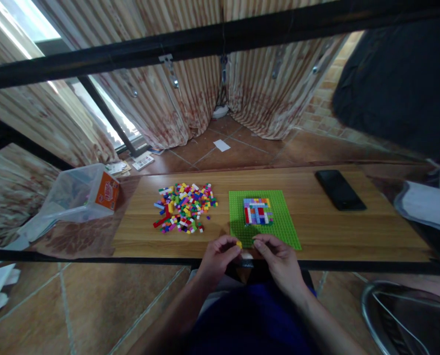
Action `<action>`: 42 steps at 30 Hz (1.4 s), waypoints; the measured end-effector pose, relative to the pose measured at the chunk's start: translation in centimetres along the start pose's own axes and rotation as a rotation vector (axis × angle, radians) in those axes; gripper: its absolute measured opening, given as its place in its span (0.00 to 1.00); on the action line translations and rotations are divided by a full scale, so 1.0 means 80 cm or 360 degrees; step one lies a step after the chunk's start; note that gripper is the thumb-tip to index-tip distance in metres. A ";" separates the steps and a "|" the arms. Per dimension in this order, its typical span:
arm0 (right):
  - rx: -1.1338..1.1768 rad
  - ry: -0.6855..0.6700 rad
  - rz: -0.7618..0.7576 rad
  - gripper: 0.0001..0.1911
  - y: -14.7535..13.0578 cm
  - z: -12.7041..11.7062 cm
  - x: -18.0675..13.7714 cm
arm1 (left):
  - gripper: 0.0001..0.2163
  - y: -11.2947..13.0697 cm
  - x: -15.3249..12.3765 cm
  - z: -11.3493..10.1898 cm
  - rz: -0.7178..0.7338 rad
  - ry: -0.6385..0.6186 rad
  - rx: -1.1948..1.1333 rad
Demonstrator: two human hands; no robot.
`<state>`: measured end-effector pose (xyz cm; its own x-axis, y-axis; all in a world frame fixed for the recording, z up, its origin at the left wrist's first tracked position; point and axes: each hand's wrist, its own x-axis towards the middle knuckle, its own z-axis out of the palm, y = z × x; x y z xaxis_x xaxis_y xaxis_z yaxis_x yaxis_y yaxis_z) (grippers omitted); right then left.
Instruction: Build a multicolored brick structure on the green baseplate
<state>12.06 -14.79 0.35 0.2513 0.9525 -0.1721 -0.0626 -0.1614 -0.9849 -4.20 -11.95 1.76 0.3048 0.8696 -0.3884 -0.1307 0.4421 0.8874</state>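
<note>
My left hand (219, 256) is curled at the near edge of the wooden table (316, 231), pinching a small yellow brick (238, 244) at its fingertips. My right hand (277, 259) is closed in a pinch just right of it, fingertips near the same brick; what it holds is hidden. Right behind both hands lies a green baseplate (275, 217) carrying a small block of red, blue, white and yellow bricks (257, 211). A pile of loose coloured bricks (185, 207) is spread on the table to the left of the plate.
A black phone (340, 190) lies at the table's far right. A clear plastic bag with an orange box (107, 191) sits left of the table. Black frame bars (205, 44) cross overhead. A metal chair rim (390, 315) is at lower right.
</note>
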 end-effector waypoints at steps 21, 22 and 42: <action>-0.1490 -0.0014 -0.0975 0.13 -0.014 -0.018 0.119 | 0.04 -0.035 0.022 -0.041 0.0424 0.0042 0.0717; -0.1539 -0.0023 -0.0975 0.14 -0.014 -0.018 0.121 | 0.04 -0.036 0.022 -0.041 0.0428 0.0039 0.0719; -0.1418 0.0214 -0.0757 0.11 -0.011 -0.002 0.130 | 0.04 -0.036 0.019 -0.041 0.0440 0.0070 0.0772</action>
<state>14.86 -4.76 -0.59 0.1728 0.9400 0.2943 0.8002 0.0402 -0.5984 -6.45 -11.16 -2.20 0.2796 0.9519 -0.1256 0.2523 0.0534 0.9662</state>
